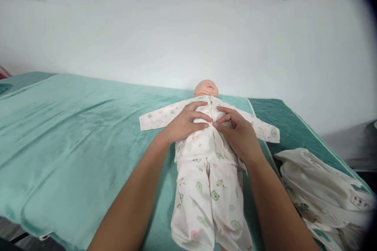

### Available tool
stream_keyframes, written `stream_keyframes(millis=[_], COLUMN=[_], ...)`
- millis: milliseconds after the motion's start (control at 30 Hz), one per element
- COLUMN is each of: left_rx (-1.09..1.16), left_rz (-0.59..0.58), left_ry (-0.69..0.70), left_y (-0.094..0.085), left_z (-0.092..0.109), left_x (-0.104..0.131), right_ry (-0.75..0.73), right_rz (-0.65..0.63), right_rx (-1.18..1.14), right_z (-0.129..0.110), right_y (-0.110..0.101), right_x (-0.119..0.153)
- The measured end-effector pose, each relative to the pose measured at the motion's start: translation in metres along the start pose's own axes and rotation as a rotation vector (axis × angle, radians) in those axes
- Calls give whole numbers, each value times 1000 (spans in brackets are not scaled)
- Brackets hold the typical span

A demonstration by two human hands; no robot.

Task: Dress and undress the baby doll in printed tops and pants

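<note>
A doll (206, 87) lies on its back on a light teal cover (73, 137), its head toward the white wall (132, 43) and its legs toward the wearer. It is dressed in a white printed top (193, 147) and matching pants (198, 200), with the sleeves spread out to both sides. Both hands rest on the chest of the top, meeting at the front opening that runs down its middle. The left hand (188, 120) comes in from the left side; its thumb and the finger next to the opening close in on the fabric edge, while another finger stretches higher across the chest, apart from them. The right hand (237, 128) comes in from the other side, thumb and a finger pinched together on the edge, with one more finger reaching up above the pinch. The two sets of fingertips face each other and nearly touch, so the opening lies directly between them; the doll's head is just beyond the fingers, and the pants lie below them, between the forearms. To the right, near the right forearm, a heap of white cloth (318, 188) sits on a darker green quilted cover (272, 115).
</note>
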State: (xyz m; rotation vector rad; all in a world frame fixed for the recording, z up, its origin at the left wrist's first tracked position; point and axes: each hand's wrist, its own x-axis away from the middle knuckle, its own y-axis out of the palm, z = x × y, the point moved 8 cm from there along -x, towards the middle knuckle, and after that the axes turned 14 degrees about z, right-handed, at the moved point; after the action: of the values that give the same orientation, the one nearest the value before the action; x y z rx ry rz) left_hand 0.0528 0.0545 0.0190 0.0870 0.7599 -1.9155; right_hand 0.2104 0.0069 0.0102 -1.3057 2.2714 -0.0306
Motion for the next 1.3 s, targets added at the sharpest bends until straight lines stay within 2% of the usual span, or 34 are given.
stream_keyframes(millis=[133, 400, 667, 833, 933, 1100, 1300], left_rx=[-28, -41, -35, -38, -29, 3, 25], left_rz=[-26, 9, -1, -1, -1, 42, 66], left_ry=[5, -16, -17, -10, -19, -63, -56], left_y=[2, 0, 1, 1, 1, 2, 1], left_z=[0, 3, 4, 2, 2, 2, 5], left_x=[1, 0, 0, -1, -1, -1, -1], right_ry=[-17, -31, -116, -142, -178, -267, -300], right_rz=[-13, -158, -101, -133, -107, -56, -29], right_rx=[21, 32, -3, 16, 47, 88, 81], right_z=[1, 1, -3, -5, -9, -16, -17], right_y=[0, -1, -1, 0, 1, 5, 3], right_x=[-1, 0, 1, 1, 3, 8, 7])
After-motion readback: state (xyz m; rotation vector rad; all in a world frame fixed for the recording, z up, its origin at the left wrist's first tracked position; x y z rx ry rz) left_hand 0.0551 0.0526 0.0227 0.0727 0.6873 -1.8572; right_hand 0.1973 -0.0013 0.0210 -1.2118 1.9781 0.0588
